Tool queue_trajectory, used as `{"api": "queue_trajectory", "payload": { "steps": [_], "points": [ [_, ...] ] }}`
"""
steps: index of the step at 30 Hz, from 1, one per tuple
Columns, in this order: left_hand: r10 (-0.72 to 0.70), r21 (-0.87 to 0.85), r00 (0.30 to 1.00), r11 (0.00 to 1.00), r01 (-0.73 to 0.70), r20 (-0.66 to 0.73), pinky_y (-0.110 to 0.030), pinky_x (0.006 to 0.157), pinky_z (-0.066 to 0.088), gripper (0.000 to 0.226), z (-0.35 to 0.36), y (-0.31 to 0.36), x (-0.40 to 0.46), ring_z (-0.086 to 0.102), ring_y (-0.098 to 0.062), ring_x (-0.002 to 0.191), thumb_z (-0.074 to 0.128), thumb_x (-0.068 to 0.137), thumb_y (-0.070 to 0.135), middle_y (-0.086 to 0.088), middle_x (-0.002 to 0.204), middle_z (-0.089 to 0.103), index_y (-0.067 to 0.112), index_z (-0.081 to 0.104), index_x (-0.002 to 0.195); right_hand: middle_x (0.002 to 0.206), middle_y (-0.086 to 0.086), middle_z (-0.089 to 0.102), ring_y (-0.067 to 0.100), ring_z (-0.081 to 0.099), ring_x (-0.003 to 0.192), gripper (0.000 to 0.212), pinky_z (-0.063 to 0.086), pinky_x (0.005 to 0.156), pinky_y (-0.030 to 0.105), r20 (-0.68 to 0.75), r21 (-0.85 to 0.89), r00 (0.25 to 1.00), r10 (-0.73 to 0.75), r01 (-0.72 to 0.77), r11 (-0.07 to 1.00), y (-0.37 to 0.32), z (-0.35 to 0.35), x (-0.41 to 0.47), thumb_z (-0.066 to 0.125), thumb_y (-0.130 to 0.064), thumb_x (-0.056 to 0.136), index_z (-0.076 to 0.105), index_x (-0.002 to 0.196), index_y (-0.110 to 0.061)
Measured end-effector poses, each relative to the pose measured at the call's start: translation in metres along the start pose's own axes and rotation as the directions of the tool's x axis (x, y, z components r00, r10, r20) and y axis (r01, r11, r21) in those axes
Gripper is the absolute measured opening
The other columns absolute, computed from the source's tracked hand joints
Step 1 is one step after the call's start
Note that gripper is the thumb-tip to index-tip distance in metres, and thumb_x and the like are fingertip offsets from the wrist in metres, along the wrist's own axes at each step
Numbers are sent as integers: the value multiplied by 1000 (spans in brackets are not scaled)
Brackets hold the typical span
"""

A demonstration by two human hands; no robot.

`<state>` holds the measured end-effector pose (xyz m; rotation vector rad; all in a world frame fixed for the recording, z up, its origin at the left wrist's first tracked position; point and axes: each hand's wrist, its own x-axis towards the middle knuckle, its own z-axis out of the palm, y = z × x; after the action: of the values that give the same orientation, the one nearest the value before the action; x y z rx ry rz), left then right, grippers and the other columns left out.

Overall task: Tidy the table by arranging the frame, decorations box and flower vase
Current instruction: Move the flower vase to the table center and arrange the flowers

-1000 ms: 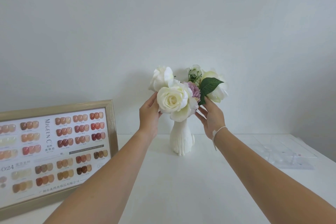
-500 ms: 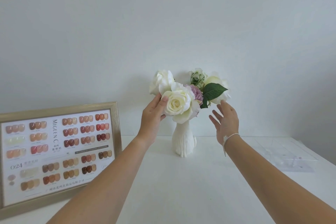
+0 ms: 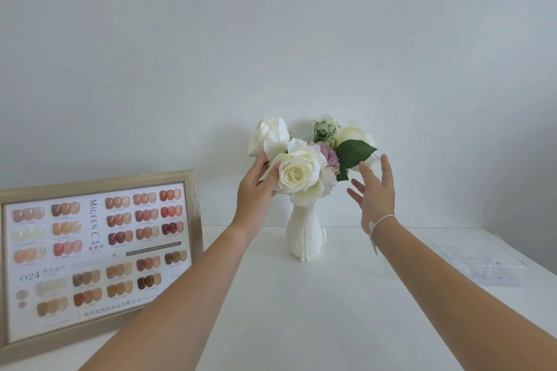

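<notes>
A white flower vase point(image 3: 305, 233) with ribbed, moulded sides is standing upright at the middle of the white table point(image 3: 331, 325), close to the wall. It is holding soft-petalled cream roses point(image 3: 297, 174), one mauve bloom point(image 3: 328, 156) and a serrated green leaf point(image 3: 355, 151). The left hand point(image 3: 256, 190) is reaching in with its fingers curling against the front rose's petals, thumb up by the rear bloom. The right hand point(image 3: 375, 190) is hovering open just beside the leaf, fingers spread and gripping nothing; a thin white string is circling its wrist. At the left a brushed gold frame point(image 3: 99, 253) is leaning back, its left and lower edges running out of view; its glossy nail-colour chart is reading "MIGEEN C" and "024", the smaller print too fine to read. On the right, the clear plastic decorations box point(image 3: 482, 262) is lying flat, its contents hard to make out.
</notes>
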<state>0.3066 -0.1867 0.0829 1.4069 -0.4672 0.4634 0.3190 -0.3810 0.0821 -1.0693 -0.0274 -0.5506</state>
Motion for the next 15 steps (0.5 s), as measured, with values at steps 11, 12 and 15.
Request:
{"api": "queue_trajectory", "payload": {
  "steps": [11, 12, 15],
  "points": [
    [-39, 82, 999, 996, 38, 12, -26, 88, 49, 38, 5, -1, -4, 59, 14, 96, 51, 90, 40, 28, 112, 64, 44, 49, 128, 123, -3, 60, 22, 56, 108, 41, 50, 82, 30, 83, -102, 997, 9, -1, 995, 11, 6, -8, 56, -30, 88, 49, 127, -35],
    [-47, 79, 999, 996, 47, -1, -27, 89, 49, 35, 3, 0, -5, 59, 11, 99, 50, 90, 43, 26, 112, 64, 46, 50, 125, 118, -7, 61, 22, 56, 107, 42, 50, 81, 29, 73, -98, 997, 5, 2, 995, 10, 4, -9, 56, -30, 87, 48, 128, -36],
    [-77, 66, 997, 995, 78, -11, -34, 93, 48, 38, -3, -2, -10, 57, -7, 115, 49, 89, 48, 13, 126, 61, 44, 50, 127, 104, -20, 57, 22, 56, 106, 47, 50, 83, 31, 56, -100, 998, 1, 4, 995, 8, -2, -10, 57, -30, 87, 44, 132, -38]
  ]
}}
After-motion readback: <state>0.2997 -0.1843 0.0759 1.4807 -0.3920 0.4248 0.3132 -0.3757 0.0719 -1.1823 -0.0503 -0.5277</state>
